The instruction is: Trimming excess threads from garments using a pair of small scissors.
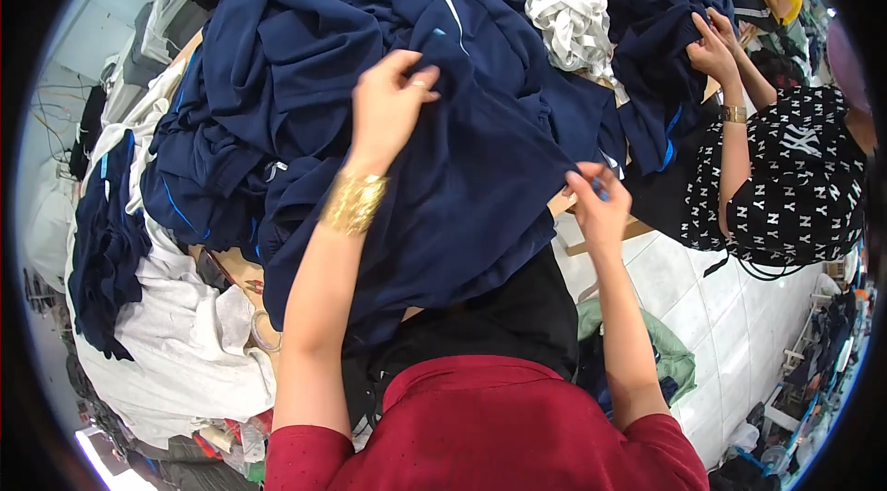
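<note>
A large navy fabric garment point(462, 186) spreads over the table edge in front of me, with white strips on its far part. My right hand point(602, 206) pinches the garment's right edge between thumb and fingertips, drawing a fold taut. Over the garment's middle hovers my left hand point(390, 108), its fingers loosely bent and apart, with no fabric visibly gripped. A wide gold bracelet point(355, 203) is on the left wrist.
Piled navy garments point(277, 48) cover the table, with a bundle of white strips point(565, 11) at the back. White cloth point(176, 334) hangs at left. On the right, a co-worker point(785, 168) handles dark fabric. Green cloth point(647, 343) lies below my right arm.
</note>
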Tool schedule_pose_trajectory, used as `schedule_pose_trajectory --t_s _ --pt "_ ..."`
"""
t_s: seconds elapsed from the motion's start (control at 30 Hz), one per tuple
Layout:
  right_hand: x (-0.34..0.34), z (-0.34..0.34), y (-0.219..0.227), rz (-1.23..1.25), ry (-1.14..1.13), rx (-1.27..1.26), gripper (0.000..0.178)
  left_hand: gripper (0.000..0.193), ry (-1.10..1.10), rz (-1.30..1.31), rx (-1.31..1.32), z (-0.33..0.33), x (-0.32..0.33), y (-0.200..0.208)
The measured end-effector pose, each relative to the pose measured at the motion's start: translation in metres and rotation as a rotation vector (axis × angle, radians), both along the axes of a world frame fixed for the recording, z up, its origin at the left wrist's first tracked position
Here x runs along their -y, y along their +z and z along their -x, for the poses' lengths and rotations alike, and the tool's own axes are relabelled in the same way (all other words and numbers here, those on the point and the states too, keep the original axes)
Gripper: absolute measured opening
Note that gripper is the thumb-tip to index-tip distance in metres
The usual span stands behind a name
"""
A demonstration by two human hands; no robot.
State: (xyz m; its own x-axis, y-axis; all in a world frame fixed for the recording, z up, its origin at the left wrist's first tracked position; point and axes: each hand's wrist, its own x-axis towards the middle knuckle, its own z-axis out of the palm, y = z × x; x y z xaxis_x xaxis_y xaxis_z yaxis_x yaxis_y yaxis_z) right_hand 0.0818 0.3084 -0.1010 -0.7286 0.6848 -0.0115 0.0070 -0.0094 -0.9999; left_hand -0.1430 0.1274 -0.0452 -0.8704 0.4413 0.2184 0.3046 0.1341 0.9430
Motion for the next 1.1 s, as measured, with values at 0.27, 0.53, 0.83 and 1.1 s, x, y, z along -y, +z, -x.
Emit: schedule_pose_trajectory --t_s 0.27,0.53,0.83,1.1 --pt "0.02 -0.061 0.01 -0.476 0.366 0.146 0.027 0.02 0.04 0.121 0.105 -0.062 0.164 0.043" --pt "0.027 -0.062 -0.003 -0.506 0.146 0.29 0.021 0.028 0.182 0.166 -0.065 -0.089 0.199 -0.009" --pt "0.065 -0.035 -0.024 -0.693 0.221 0.256 0.029 0.016 0.386 0.018 -0.139 -0.143 0.142 0.001" --pt "0.076 -0.01 0.046 -0.336 0.456 0.065 0.012 0.03 -0.151 0.229 -0.347 -0.153 0.058 -0.01"
